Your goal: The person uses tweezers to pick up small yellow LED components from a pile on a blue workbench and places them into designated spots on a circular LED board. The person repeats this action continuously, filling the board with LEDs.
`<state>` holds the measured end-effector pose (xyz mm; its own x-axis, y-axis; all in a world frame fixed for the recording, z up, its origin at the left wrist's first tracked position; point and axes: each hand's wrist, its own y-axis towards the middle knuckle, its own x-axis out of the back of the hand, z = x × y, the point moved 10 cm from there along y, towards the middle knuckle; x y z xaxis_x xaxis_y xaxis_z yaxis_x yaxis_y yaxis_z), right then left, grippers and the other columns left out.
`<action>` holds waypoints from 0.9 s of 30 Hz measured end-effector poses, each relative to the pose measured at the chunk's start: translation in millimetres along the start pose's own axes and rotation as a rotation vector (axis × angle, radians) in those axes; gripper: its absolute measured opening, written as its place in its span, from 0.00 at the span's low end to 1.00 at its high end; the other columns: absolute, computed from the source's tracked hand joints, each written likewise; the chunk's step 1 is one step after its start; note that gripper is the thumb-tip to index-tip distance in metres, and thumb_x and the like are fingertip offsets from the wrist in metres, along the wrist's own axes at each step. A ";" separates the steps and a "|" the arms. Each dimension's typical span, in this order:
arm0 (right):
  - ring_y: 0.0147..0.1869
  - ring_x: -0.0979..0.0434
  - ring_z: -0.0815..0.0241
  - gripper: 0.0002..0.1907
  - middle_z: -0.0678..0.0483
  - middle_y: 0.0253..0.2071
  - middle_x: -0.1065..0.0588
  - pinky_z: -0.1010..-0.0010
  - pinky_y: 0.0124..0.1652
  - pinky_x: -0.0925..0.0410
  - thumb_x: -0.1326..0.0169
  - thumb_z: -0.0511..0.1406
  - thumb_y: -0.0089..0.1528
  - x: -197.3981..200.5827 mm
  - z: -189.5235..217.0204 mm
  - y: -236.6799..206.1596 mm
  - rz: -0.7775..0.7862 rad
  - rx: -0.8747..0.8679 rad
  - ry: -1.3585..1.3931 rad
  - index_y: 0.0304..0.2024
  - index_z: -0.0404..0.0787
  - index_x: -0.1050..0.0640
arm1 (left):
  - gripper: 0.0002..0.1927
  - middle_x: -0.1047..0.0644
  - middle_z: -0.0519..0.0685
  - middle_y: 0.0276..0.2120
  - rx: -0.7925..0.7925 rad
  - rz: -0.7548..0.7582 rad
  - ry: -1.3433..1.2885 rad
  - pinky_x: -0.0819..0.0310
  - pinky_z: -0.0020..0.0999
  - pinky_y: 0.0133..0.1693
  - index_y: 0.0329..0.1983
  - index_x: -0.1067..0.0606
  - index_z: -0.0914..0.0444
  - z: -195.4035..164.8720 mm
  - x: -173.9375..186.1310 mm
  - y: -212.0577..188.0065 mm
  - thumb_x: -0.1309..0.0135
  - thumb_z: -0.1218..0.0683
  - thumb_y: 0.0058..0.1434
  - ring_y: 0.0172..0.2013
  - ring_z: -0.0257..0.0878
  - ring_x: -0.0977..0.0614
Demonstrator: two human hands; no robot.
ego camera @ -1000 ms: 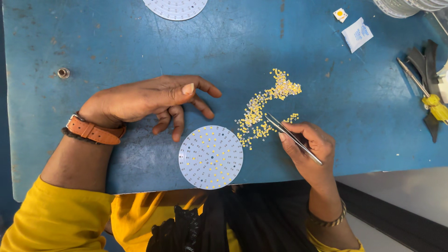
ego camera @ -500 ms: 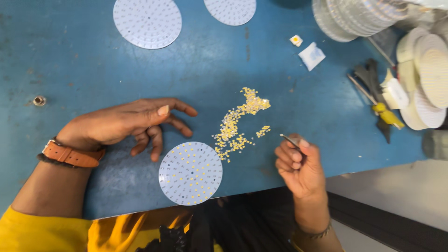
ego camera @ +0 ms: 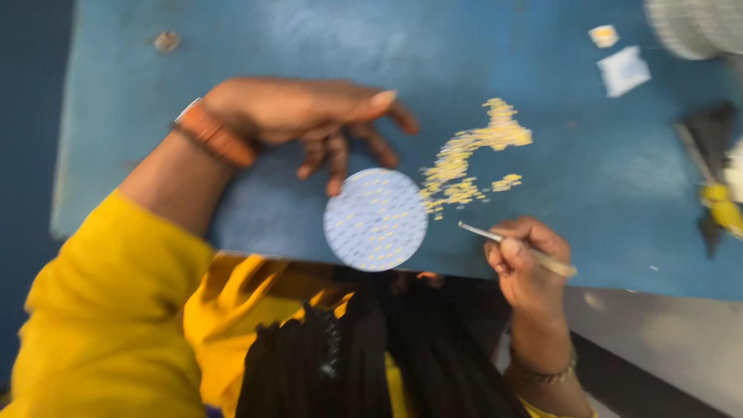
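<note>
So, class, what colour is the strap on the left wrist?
Orange strap, seen best in the head view.

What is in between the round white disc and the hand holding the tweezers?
In the head view, mostly bare blue table lies between the round white disc and the right hand; the tweezers point into that gap, below the yellow bits.

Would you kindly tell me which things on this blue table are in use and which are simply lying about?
In use:
right hand holding tweezers
round dotted board
pile of small yellow parts
left hand resting flat beside the board

Lying about:
white packet
yellow-handled tool
stack of discs
</note>
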<state>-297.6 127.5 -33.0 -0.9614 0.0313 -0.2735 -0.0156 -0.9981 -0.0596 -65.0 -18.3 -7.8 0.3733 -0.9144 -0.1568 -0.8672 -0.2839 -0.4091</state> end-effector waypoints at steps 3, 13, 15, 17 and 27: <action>0.29 0.28 0.63 0.09 0.53 0.32 0.23 0.77 0.31 0.36 0.39 0.34 0.62 -36.2 11.4 -6.8 0.139 0.168 -0.565 0.40 0.32 0.21 | 0.48 0.22 0.67 0.57 -0.031 0.025 -0.009 0.22 0.28 0.17 0.70 0.37 0.62 2.0 -0.7 -1.4 0.61 0.23 0.59 0.26 0.47 0.12; 0.28 0.26 0.64 0.12 0.52 0.28 0.23 0.75 0.29 0.35 0.37 0.36 0.61 -79.9 11.3 14.2 0.457 0.316 -0.810 0.40 0.33 0.20 | 0.50 0.23 0.69 0.54 -0.163 0.050 0.045 0.20 0.29 0.15 0.67 0.36 0.64 0.7 1.1 2.5 0.61 0.21 0.57 0.25 0.46 0.11; 0.28 0.26 0.64 0.12 0.53 0.28 0.24 0.75 0.29 0.35 0.37 0.36 0.60 -80.8 10.5 15.9 0.464 0.304 -0.809 0.41 0.32 0.19 | 0.50 0.22 0.68 0.53 -0.161 0.040 0.050 0.20 0.29 0.15 0.66 0.36 0.64 2.4 3.4 3.3 0.61 0.21 0.58 0.24 0.45 0.11; 0.29 0.25 0.65 0.13 0.53 0.28 0.24 0.75 0.30 0.34 0.37 0.36 0.61 -82.9 10.8 16.5 0.474 0.311 -0.800 0.42 0.32 0.20 | 0.50 0.22 0.68 0.52 -0.161 0.032 0.056 0.20 0.28 0.14 0.66 0.36 0.64 3.4 5.0 3.7 0.60 0.20 0.59 0.23 0.45 0.11; 0.32 0.23 0.64 0.11 0.50 0.34 0.21 0.75 0.33 0.33 0.36 0.34 0.60 -47.2 26.9 15.7 0.189 0.314 -0.858 0.40 0.32 0.19 | 0.48 0.22 0.66 0.55 -0.132 0.066 0.044 0.23 0.27 0.14 0.67 0.36 0.62 1.7 3.8 5.8 0.61 0.23 0.58 0.25 0.43 0.12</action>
<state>-259.9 108.9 4.8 -0.8278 -0.0577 0.5581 0.2085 -0.9551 0.2105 -68.0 -23.0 -12.3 0.3016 -0.9432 -0.1390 -0.9262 -0.2553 -0.2774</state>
